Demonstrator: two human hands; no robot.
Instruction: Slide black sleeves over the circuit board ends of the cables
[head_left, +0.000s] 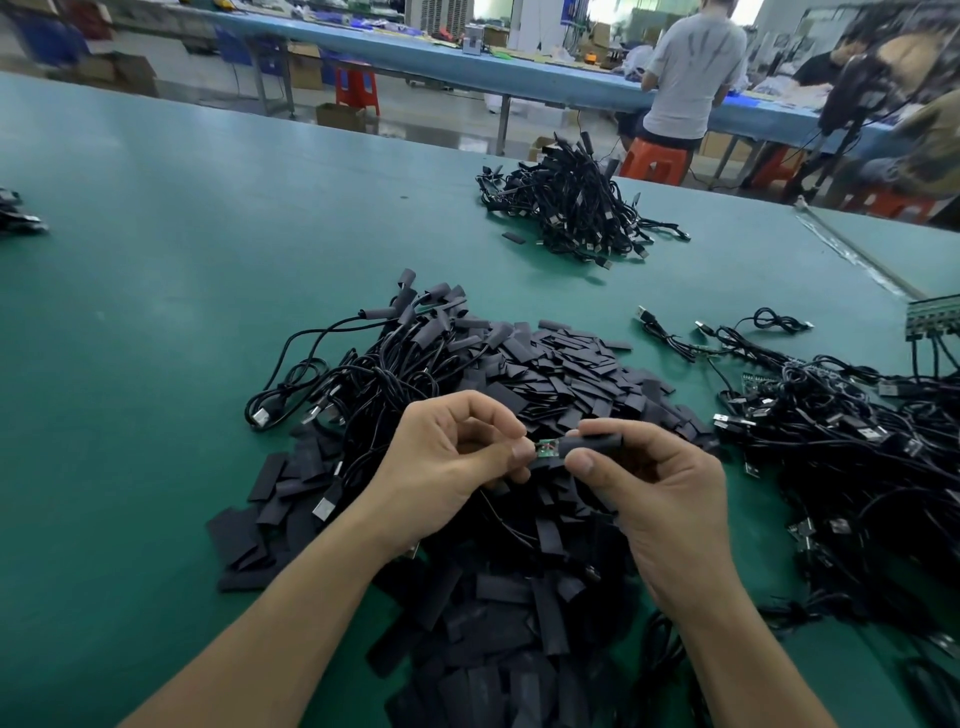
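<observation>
The green worktop runs off on every side, and the benches beyond it are a blur. A heap of loose sleeves spreads beneath my wrists, its near end cut off at the bottom edge. Sleeved cables lie tangled against its left side, and a tangle of bare cables runs off at the right. A far bundle sits well apart.

My left hand pinches the left end of the small green circuit board, and its wire is mostly hidden under my palm. My right hand has its fingers curled round one black sleeve, whose mouth meets the board. I cannot tell how far in the board sits.
</observation>
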